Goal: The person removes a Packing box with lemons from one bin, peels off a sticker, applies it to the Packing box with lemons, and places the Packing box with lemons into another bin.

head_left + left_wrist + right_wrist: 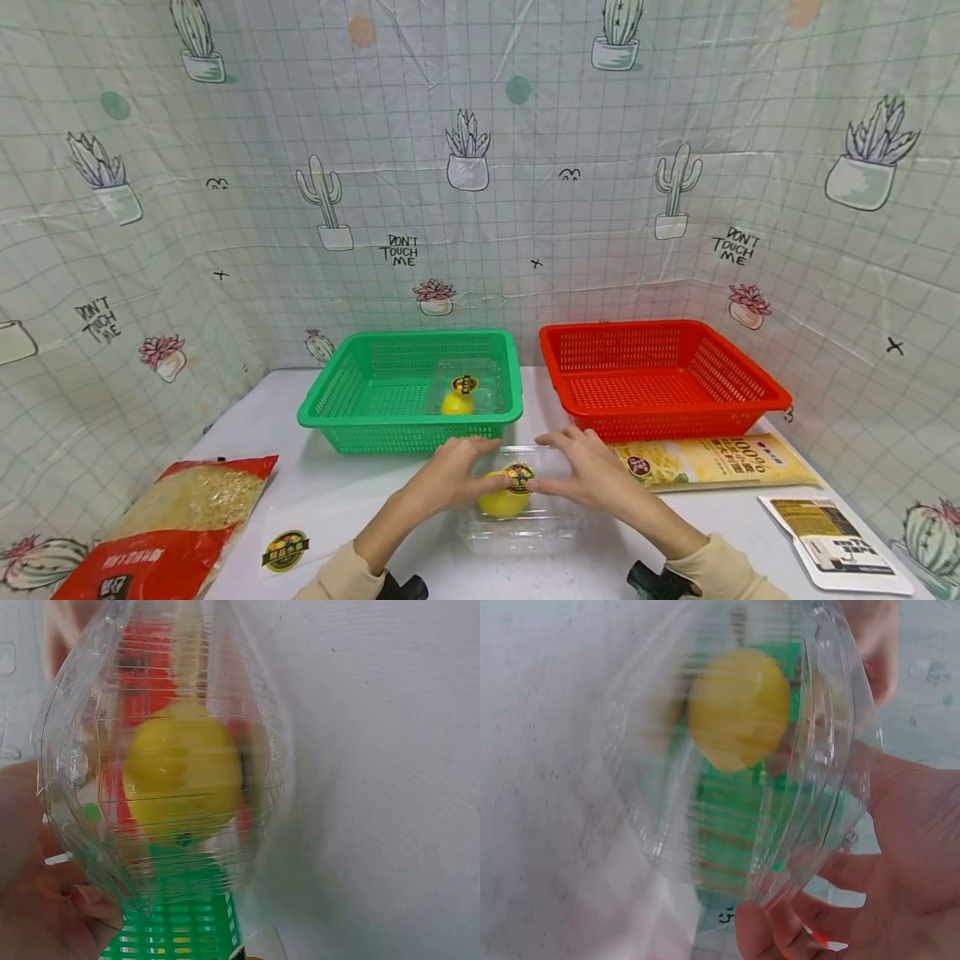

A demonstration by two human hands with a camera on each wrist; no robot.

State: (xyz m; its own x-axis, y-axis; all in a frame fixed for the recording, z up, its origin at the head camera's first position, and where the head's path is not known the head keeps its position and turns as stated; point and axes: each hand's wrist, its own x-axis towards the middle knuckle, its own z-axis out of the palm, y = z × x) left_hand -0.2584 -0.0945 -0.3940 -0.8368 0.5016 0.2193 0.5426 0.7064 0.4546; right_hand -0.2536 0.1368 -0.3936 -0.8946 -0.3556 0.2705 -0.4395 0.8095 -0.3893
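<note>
A clear plastic clamshell box [551,525] with a lemon [501,505] inside is held between both hands, just in front of the baskets. On its lid is a round black-and-gold sticker [519,477]. My left hand [452,477] grips the left side, thumb over the lid and fingers at the far edge. From the other side my right hand [592,475] holds it likewise, its thumb close to the sticker. Both wrist views show curled fingers [787,922] at the box's edge and the lemon [184,776] through the ribbed wall. Whether the box touches the table cannot be told.
Behind stand a green basket [375,435], containing another clear box [487,379] with a lemon, and a red basket [667,412]. A yellow packet [712,462] and a white-gold pouch [832,546] lie right. At left are a red bag [161,542] and a stickered sheet [285,550].
</note>
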